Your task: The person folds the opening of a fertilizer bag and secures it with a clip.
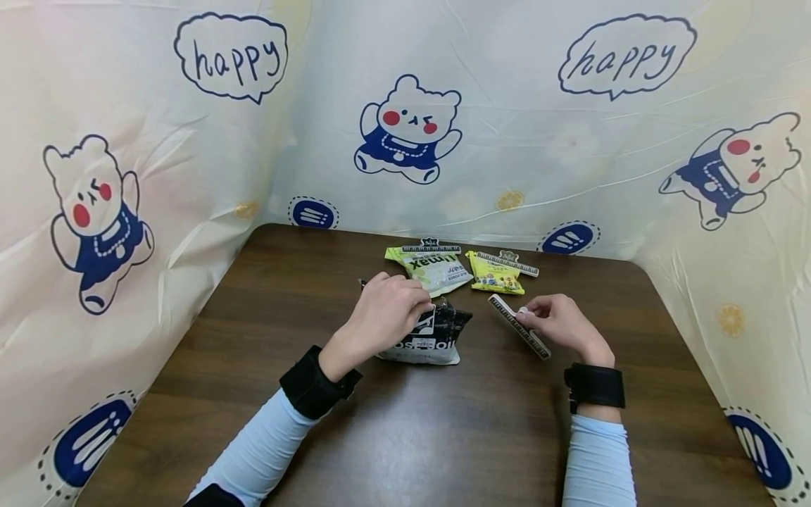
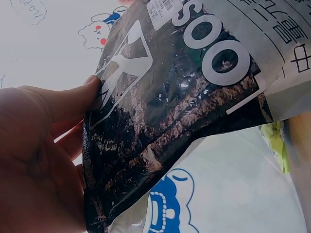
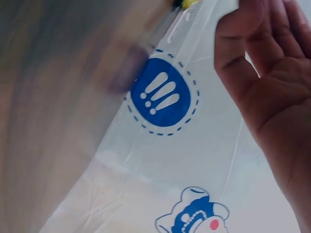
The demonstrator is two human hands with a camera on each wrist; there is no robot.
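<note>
My left hand point(image 1: 391, 315) pinches the top edge of a black and white snack bag point(image 1: 423, 345) on the table. In the left wrist view, the thumb lies on the front of the bag point(image 2: 170, 92), near its edge. To the right of the bag, my right hand point(image 1: 560, 322) holds a long bag clip point(image 1: 521, 327) with a black and white striped pattern, tilted in the head view. The right wrist view shows the right hand's point(image 3: 272, 63) curled fingers, but the clip is not visible there.
Behind the black bag lie a green and white snack bag point(image 1: 437, 273) and a smaller yellow snack bag point(image 1: 495, 277), each with a similar clip along its top. The brown wooden table point(image 1: 405, 436) ends at a printed cloth backdrop point(image 1: 507, 141) at the back and sides.
</note>
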